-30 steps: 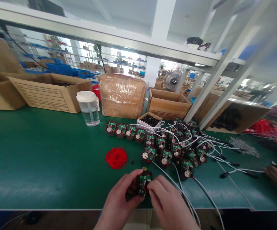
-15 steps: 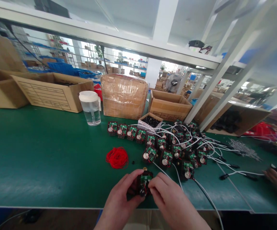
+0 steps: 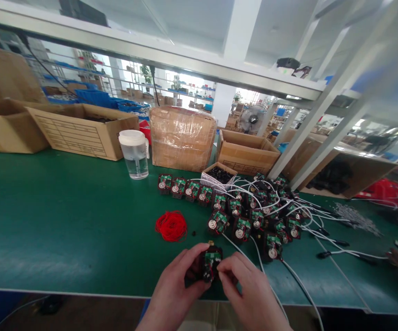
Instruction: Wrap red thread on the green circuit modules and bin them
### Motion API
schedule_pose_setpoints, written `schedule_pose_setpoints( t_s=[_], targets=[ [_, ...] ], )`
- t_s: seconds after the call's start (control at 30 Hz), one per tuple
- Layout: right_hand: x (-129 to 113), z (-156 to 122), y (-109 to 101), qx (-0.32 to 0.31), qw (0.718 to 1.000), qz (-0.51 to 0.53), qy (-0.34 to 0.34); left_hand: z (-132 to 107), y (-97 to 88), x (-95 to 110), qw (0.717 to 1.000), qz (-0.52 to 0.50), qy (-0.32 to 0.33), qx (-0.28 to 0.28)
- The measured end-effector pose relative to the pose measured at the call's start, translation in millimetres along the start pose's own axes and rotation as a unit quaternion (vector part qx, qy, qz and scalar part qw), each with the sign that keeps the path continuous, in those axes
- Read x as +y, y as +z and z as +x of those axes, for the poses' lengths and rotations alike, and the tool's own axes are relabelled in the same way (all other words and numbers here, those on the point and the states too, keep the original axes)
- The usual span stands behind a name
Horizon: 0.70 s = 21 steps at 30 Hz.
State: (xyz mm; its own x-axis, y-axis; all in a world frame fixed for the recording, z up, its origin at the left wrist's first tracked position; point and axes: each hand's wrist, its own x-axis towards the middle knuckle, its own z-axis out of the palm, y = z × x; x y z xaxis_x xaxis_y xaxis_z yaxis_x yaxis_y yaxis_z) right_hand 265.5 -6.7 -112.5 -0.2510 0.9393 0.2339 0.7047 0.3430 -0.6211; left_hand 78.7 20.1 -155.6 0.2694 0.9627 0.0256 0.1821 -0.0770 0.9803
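Our left hand (image 3: 179, 281) clasps one module (image 3: 212, 258), length and brass tip (image 3: 211, 243) toward twelve o'clock; right hand (image 3: 245, 281) pinched, hold unclear.

A black housing (image 3: 210, 267) is held in the left fingers (image 3: 197, 251), its green circuit board (image 3: 213, 257) exposed.
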Motion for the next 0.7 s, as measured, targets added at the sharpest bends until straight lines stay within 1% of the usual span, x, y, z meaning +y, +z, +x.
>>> schedule_pose_setpoints(
  t_s=[0.17,0.3,0.37,0.5,0.63,0.7],
  targets=[
    [-9,7,-7,-0.023,0.999,-0.031,0.001,1,0.4,1,1.000,-0.008,-0.001,-0.001],
    [-9,8,-7,-0.038,0.999,-0.006,0.021,2,0.3,1,1.000,0.001,-0.002,-0.002],
    [-5,5,-3,-0.018,0.999,0.013,0.033,2,0.2,0,1.000,0.004,-0.002,-0.002],
    [1,-2,8,0.045,0.997,0.039,0.048,2,-0.1,-1,1.000,-0.001,0.000,0.003],
    [0,-4,14,0.059,0.995,0.048,0.070,1,-0.3,-2,1.000,-0.003,0.002,0.000],
    [-1,-5,19,0.082,0.991,0.058,0.084,0,-0.4,-3,1.000,-0.001,0.000,0.000]
  ],
)
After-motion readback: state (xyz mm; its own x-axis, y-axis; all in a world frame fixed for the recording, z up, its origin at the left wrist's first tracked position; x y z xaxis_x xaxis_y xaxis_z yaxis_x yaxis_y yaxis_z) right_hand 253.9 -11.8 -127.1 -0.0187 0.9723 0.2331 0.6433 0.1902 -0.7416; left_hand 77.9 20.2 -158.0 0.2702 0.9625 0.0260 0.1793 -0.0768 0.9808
